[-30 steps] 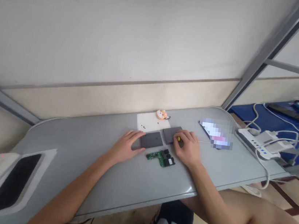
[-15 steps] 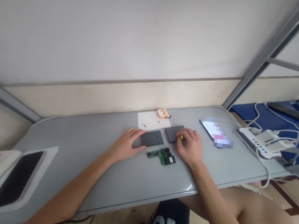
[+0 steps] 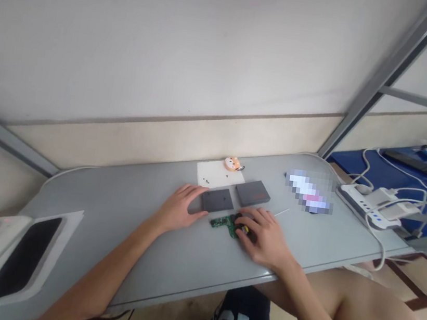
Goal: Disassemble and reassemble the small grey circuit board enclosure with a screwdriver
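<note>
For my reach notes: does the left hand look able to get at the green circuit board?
Probably yes, if the left hand leaves the dark plate: the circuit board lies close by, its left end bare, though the right hand partly covers the other.

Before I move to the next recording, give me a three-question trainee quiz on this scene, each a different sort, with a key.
1. Which is nearer the green circuit board? A) left hand B) right hand
2. True or false: several small dark pieces lie on the white sheet.
3. Fill in the blank: the visible end of the tool in the right hand is ____.
Key: 1. B; 2. true; 3. yellow
</note>
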